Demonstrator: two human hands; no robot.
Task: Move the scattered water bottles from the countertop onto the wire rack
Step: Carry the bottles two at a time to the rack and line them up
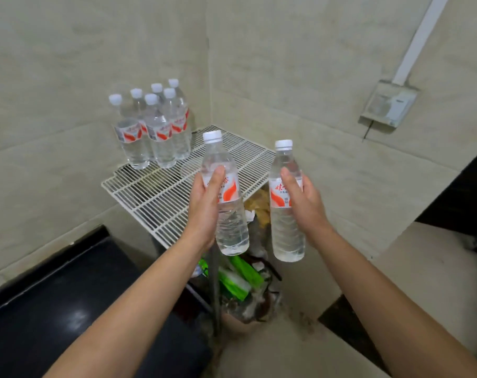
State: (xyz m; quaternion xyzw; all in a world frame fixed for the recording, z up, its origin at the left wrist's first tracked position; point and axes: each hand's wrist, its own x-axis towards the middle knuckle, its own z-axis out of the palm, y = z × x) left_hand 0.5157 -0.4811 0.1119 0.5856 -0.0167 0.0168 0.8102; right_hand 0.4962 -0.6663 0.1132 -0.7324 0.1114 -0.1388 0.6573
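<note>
1. Bottles of clear ribbed plastic with white screw caps and red-and-white labels: six stand clustered (153, 126) at the far left corner of the white wire rack (161, 197).
2. Left hand (204, 205) grips one bottle (226, 197), tilted, above the rack's near edge.
3. Right hand (304, 205) grips another bottle (285, 205), upright, beside the rack.
4. Glossy black countertop (68, 296) lies at lower left.

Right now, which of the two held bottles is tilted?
The bottle in the left hand: that bottle leans, cap toward the rack, base swung right. The right hand's bottle stands nearly upright.
</note>
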